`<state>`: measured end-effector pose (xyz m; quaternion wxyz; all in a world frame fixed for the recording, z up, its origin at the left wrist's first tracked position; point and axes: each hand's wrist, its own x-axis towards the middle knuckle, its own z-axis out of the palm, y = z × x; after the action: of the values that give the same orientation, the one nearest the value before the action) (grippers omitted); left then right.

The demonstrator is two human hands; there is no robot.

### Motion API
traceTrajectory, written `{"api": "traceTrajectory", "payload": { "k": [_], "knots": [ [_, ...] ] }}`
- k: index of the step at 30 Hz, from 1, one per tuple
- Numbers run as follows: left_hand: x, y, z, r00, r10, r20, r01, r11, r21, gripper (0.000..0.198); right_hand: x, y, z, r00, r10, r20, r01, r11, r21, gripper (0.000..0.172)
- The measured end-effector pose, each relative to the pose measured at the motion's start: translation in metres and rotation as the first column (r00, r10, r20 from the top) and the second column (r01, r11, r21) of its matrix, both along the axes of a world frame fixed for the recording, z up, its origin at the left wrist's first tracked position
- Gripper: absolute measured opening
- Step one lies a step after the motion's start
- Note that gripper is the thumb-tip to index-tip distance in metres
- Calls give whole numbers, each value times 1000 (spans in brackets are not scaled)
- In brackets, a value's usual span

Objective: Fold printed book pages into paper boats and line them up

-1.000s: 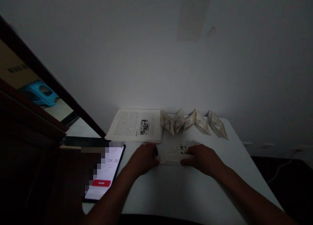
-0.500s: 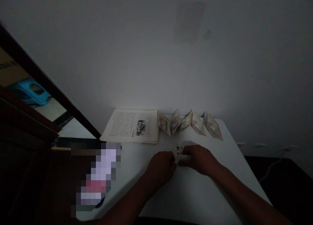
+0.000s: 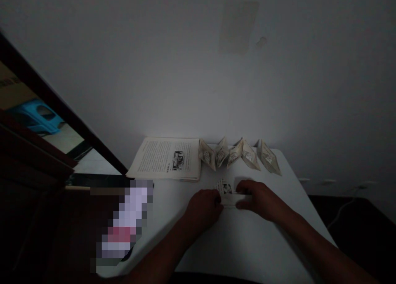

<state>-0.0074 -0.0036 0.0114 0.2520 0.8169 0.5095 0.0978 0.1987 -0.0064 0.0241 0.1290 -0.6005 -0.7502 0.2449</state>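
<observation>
A small folded sheet of printed paper (image 3: 227, 192) lies on the white table (image 3: 247, 242) between both hands. My left hand (image 3: 202, 207) pinches its left edge with curled fingers. My right hand (image 3: 258, 199) presses down on its right side, fingers bent over the fold. Behind them, a row of several folded paper boats (image 3: 239, 155) stands along the table's far edge by the wall.
An open book with printed pages (image 3: 167, 158) lies at the back left of the table. A phone with a lit screen (image 3: 126, 226) rests at the table's left edge. Dark wooden furniture (image 3: 37, 172) rises on the left. The scene is dim.
My left hand slid rightward along the paper to meet the right hand, and the paper now looks narrower, folded in. My view has shifted slightly.
</observation>
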Motion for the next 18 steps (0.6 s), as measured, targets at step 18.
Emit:
{"api": "traceTrajectory", "payload": {
  "k": [18],
  "knots": [
    [3,2,-1,999,-2,-55,2,1000,-4,16,1,-6,-4,989,-63,-133,58,997,-41,23]
  ]
}}
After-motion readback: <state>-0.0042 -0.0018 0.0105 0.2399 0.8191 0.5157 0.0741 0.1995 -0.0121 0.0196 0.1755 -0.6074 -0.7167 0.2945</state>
